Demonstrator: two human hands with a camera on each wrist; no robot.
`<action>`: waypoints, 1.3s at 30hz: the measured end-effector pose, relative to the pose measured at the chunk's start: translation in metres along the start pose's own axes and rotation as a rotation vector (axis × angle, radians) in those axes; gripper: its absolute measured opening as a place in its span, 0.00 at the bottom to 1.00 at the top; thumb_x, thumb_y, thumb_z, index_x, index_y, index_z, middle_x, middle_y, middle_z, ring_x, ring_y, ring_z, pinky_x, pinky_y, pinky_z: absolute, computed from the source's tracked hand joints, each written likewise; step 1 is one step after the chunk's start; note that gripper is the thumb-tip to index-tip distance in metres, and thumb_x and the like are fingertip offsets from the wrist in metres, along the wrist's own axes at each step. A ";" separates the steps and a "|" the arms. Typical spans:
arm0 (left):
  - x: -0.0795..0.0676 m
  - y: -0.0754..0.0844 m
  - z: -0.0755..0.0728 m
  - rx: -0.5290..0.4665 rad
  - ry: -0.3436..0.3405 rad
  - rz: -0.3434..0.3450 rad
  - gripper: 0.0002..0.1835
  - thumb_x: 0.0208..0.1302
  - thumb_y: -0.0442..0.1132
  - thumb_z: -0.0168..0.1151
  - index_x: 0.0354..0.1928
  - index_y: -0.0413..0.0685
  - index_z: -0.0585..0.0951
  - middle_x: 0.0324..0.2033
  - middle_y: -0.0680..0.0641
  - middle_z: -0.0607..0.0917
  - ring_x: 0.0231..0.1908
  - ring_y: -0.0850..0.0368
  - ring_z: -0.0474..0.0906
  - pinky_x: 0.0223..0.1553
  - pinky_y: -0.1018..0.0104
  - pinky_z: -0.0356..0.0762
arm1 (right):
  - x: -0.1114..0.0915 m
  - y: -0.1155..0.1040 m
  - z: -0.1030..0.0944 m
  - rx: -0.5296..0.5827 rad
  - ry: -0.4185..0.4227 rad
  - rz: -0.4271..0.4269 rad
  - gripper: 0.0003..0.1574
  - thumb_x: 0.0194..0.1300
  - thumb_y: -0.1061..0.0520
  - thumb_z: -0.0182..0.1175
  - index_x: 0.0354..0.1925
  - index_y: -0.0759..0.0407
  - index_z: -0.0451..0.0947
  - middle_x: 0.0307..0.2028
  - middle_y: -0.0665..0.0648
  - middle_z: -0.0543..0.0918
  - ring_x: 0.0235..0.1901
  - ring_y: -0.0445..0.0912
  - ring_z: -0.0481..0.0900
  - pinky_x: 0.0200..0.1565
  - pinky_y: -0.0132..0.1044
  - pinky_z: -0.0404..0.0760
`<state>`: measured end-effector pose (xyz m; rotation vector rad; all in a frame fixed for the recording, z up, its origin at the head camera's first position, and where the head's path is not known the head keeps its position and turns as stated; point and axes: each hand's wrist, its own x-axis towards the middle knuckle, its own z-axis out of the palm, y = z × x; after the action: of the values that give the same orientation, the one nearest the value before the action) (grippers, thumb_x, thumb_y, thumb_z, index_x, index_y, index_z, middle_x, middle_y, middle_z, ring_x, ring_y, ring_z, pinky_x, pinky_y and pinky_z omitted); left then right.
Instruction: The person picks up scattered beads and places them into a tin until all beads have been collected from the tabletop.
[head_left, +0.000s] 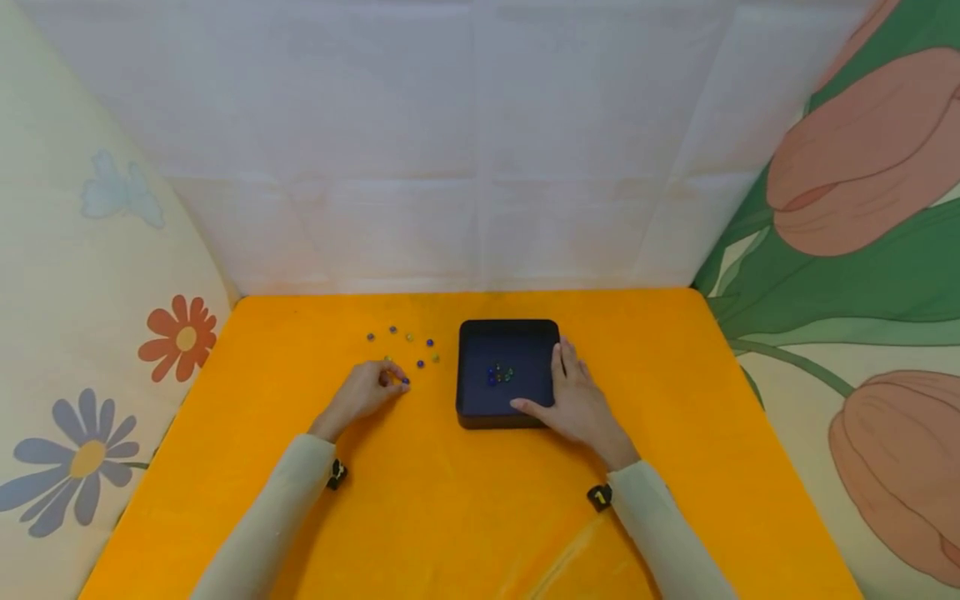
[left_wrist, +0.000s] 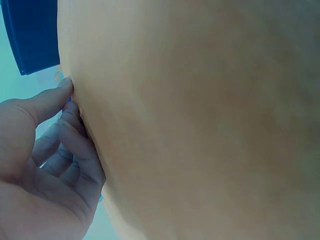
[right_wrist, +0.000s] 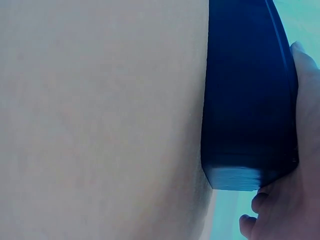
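Observation:
My left hand [head_left: 362,390] pinches a blue marble [head_left: 406,381] between thumb and fingertips, low over the cloth. Only a sliver of blue shows between those fingertips in the left wrist view. Loose blue and yellowish marbles lie just beyond that hand, among them a blue one [head_left: 420,363] and a yellow one [head_left: 436,357]. To the right is a square black tray [head_left: 468,408], with several blue and greenish marbles [head_left: 501,374] grouped on its floor. Holding the tray's near right corner, my right hand [head_left: 581,406] has its thumb over the front rim and its fingers along the right side.
An orange cloth [head_left: 450,508] covers the table. A white sheet [head_left: 480,150] hangs behind its back edge. Flower-printed hangings stand at the left [head_left: 75,275] and right [head_left: 847,333]. Each wrist wears a dark band.

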<state>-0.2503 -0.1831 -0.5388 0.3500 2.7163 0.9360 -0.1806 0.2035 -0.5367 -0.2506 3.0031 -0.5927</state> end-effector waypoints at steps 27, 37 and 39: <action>-0.001 0.005 -0.006 -0.033 0.025 0.046 0.10 0.76 0.45 0.64 0.51 0.48 0.84 0.38 0.43 0.87 0.33 0.54 0.78 0.34 0.62 0.77 | -0.001 0.000 -0.003 0.016 -0.002 -0.009 0.83 0.59 0.08 0.48 0.85 0.61 0.33 0.86 0.60 0.29 0.85 0.61 0.41 0.80 0.60 0.56; 0.002 0.017 -0.007 -0.040 0.036 0.058 0.11 0.76 0.46 0.65 0.51 0.47 0.84 0.36 0.44 0.87 0.30 0.56 0.78 0.30 0.65 0.76 | 0.000 0.000 -0.002 0.006 -0.016 -0.001 0.83 0.59 0.07 0.46 0.85 0.60 0.31 0.85 0.59 0.27 0.86 0.60 0.39 0.81 0.59 0.55; 0.003 0.021 -0.007 -0.033 0.045 0.065 0.11 0.76 0.45 0.64 0.50 0.46 0.84 0.36 0.44 0.87 0.30 0.56 0.77 0.30 0.65 0.76 | 0.000 0.000 -0.002 0.009 -0.016 0.000 0.83 0.59 0.07 0.46 0.85 0.60 0.31 0.85 0.59 0.27 0.85 0.60 0.39 0.81 0.59 0.56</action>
<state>-0.2524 -0.1705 -0.5208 0.4186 2.7417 1.0160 -0.1807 0.2045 -0.5353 -0.2539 2.9842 -0.6009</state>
